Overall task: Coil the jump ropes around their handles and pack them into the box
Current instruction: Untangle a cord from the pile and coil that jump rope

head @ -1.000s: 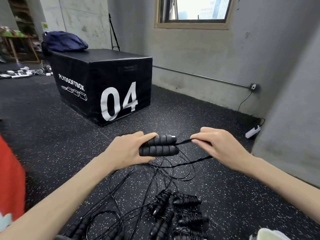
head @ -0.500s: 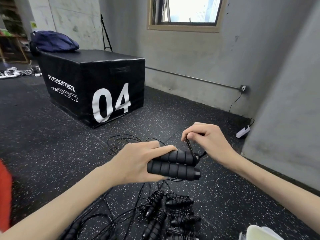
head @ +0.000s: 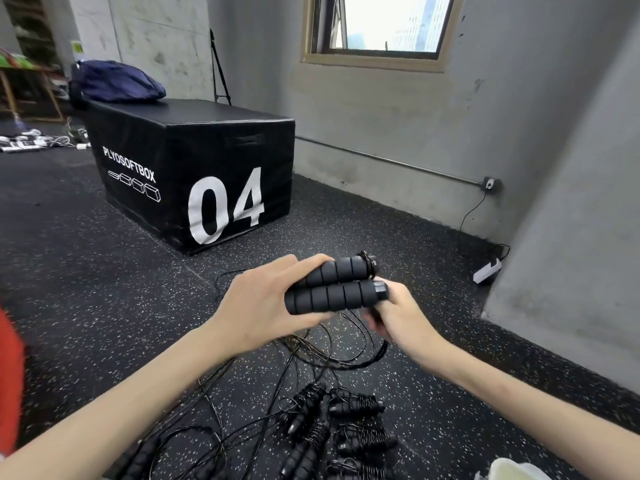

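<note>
Black foam handles (head: 334, 285) gripped side-by-side in L hand (head: 263, 303); R hand (head: 398, 317) pinches rope (head: 375, 315) below.

Two hands, the left hand (head: 263, 306) and the right hand (head: 398, 317), meet at two black foam handles (head: 332, 289) held side by side. On the near floor lie about five coiled jump ropes (head: 346, 431), the exact count unclear in the tangle. One black plyo box (head: 194, 174) stands far left; one window (head: 381, 26) above.
</note>
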